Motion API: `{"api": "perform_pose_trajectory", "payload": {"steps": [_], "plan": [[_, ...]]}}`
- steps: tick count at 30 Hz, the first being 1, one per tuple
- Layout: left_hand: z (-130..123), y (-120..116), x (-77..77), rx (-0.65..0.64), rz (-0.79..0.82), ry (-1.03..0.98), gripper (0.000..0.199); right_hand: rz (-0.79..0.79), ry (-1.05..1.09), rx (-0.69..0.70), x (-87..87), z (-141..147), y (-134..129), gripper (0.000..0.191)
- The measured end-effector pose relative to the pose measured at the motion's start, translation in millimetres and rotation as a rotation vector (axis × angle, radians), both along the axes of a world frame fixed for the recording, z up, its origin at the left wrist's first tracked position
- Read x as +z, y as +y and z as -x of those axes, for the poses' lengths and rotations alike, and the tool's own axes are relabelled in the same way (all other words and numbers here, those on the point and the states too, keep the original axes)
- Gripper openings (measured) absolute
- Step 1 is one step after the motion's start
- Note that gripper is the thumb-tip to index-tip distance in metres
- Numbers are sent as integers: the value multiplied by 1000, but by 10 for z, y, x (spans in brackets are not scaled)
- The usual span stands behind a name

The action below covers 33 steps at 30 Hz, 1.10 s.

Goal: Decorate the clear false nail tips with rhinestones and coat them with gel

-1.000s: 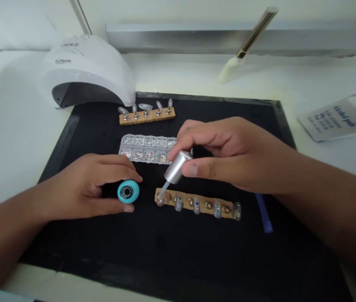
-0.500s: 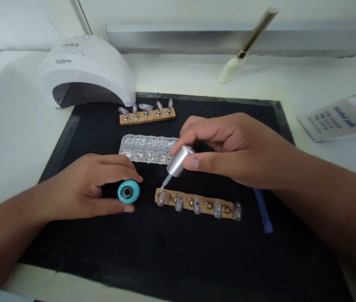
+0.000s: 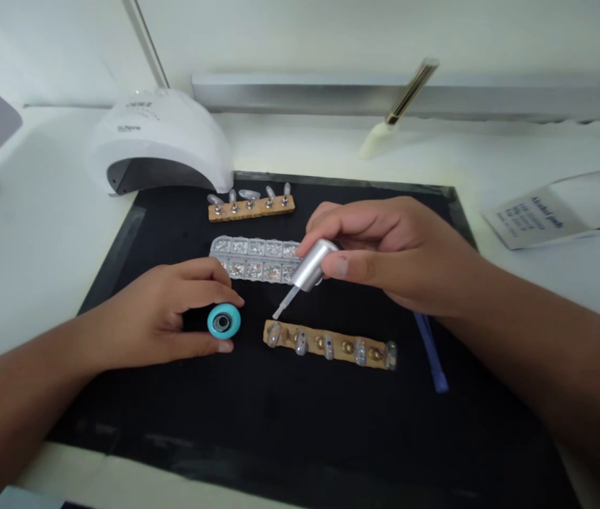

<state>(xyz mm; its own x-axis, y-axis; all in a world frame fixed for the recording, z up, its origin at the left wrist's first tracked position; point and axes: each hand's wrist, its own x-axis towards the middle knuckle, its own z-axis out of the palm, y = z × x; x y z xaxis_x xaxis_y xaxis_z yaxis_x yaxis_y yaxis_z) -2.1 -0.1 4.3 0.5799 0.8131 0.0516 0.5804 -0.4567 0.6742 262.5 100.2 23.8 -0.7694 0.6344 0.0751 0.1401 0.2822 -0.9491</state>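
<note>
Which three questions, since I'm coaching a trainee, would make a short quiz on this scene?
1. Which hand holds the silver brush cap?
2. How many nail tips are on the nearer wooden strip?
3. True or false: the turquoise bottle at the left hand has its cap on.

Key:
1. The right hand.
2. Five.
3. False; its neck is open.

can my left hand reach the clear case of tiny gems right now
Probably yes: your left hand is close to the clear case, with nothing apparently between them. It's holding the turquoise bottle, though, so it would likely need to let go first.
</note>
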Motion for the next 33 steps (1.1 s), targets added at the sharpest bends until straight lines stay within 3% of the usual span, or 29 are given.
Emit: {"api": "perform_pose_trajectory", "payload": {"steps": [4, 12, 17, 26, 33], "plan": [[-29, 7, 10, 38, -16, -18, 19, -2, 29, -15, 63, 0, -36, 20], [-146, 27, 4, 184, -11, -6, 18, -433, -158, -228, 357, 85, -273, 19], [-141, 47, -53, 202, -48, -8, 18, -637, -223, -231, 497, 260, -389, 13], [-144, 78, -85, 176, -63, 12, 19, -630, -272, -206, 602, 509, -434, 20], [-137, 90, -115, 167, -69, 30, 22, -692, -254, -153, 498, 515, -395, 14]]}}
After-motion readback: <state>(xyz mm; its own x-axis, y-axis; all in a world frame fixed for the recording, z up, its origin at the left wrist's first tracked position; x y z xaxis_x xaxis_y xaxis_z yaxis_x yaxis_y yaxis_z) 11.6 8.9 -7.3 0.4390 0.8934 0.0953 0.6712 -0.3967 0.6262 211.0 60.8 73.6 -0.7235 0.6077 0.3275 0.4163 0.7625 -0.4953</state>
